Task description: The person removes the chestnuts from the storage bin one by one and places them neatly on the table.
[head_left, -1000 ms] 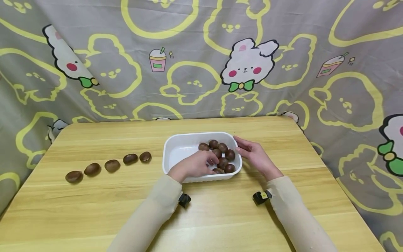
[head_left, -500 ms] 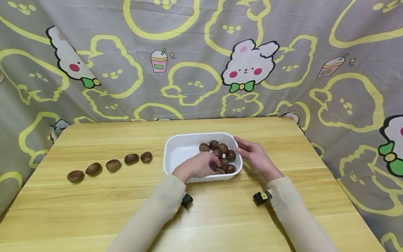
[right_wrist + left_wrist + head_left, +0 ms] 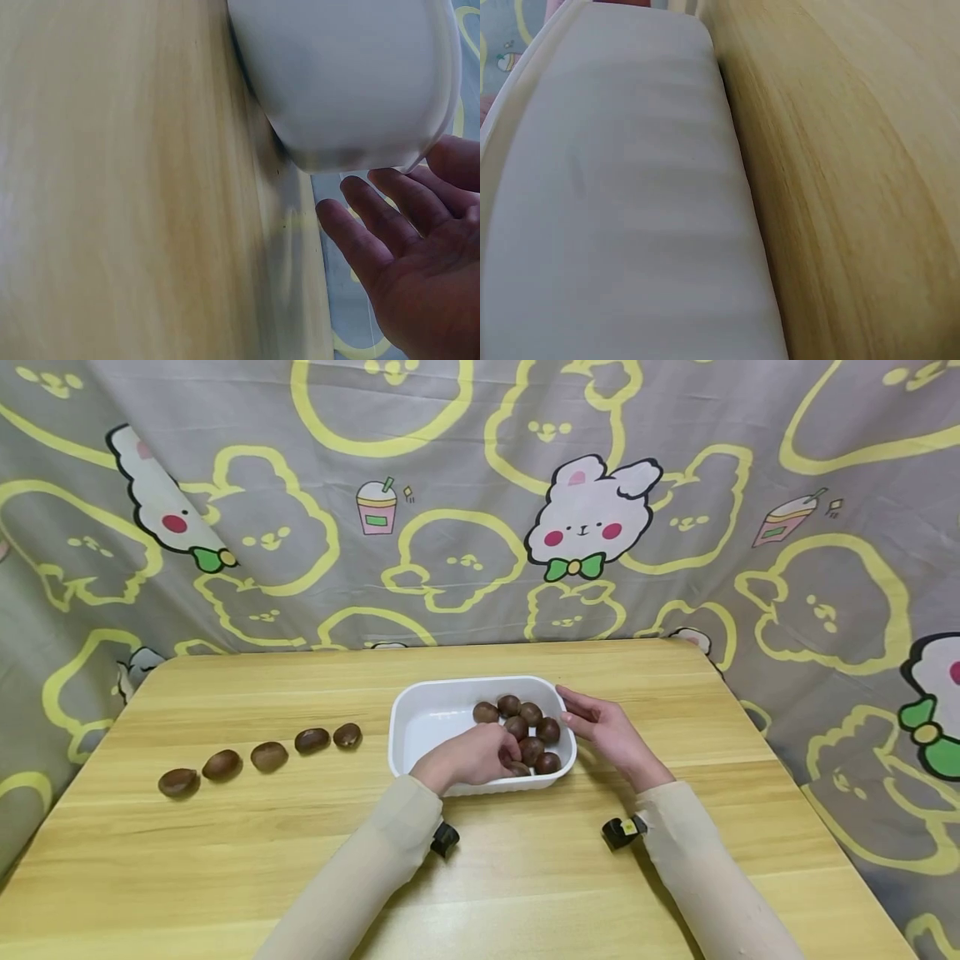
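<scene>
In the head view, my left hand [image 3: 476,753] reaches over the near rim of a white plastic tray [image 3: 427,687]. Its curled fingers pinch a brown chestnut [image 3: 520,769] at the tray's near right side; part of that grip is hidden behind the hand. Several more chestnuts [image 3: 530,714] lie together in the tray's right half. My right hand [image 3: 606,727] rests against the tray's right end, thumb at the rim. The right wrist view shows its loosely extended fingers [image 3: 367,210] along the outside of the end wall. The left wrist view holds only the tray's side wall [image 3: 645,187] and tabletop.
Several chestnuts [image 3: 268,757] form a slanting row on the wooden table [image 3: 525,877], left of the tray. A grey patterned curtain [image 3: 465,468] hangs behind the table and at both sides. Black wrist cameras [image 3: 621,832] sit on both sleeves.
My left hand has shifted slightly right within the tray, its fingers closing down over the near chestnut. The right hand, the tray and the row of chestnuts hold their places.
</scene>
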